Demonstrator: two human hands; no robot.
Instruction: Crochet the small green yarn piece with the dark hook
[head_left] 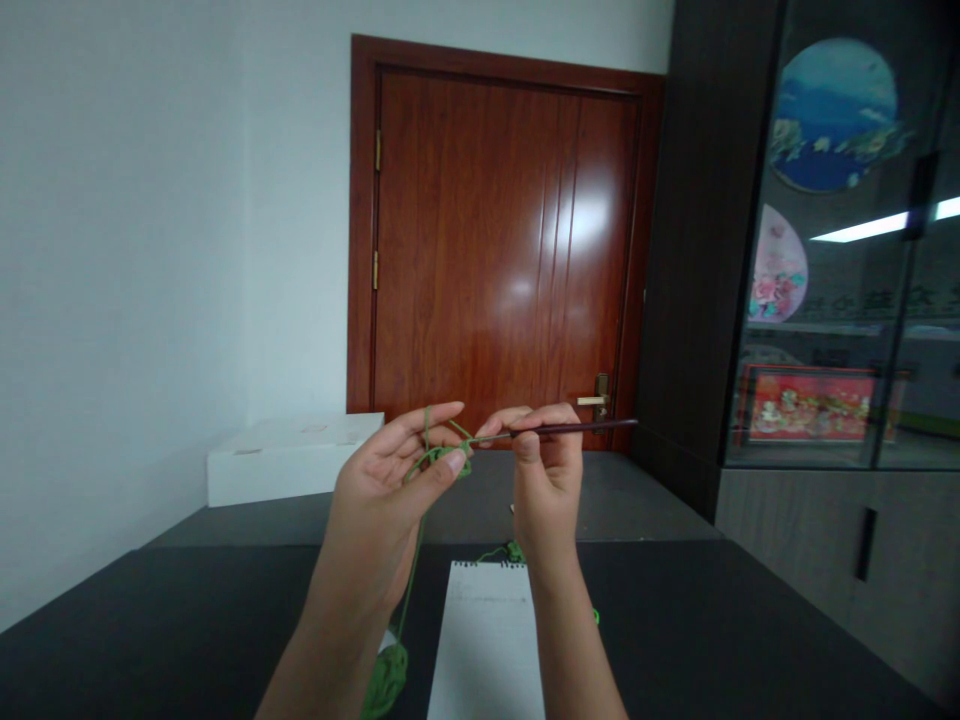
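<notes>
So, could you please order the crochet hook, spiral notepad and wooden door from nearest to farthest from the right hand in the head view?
1. Crochet hook: held in the right hand.
2. Spiral notepad: on the table below.
3. Wooden door: straight ahead.

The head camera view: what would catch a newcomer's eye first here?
The two raised hands at the centre stand out: the left hand holds green yarn looped over its fingers, and the right hand pinches a slim dark crochet hook. Behind them is a glossy reddish-brown wooden door, with a glass-fronted cabinet to the right.
</notes>
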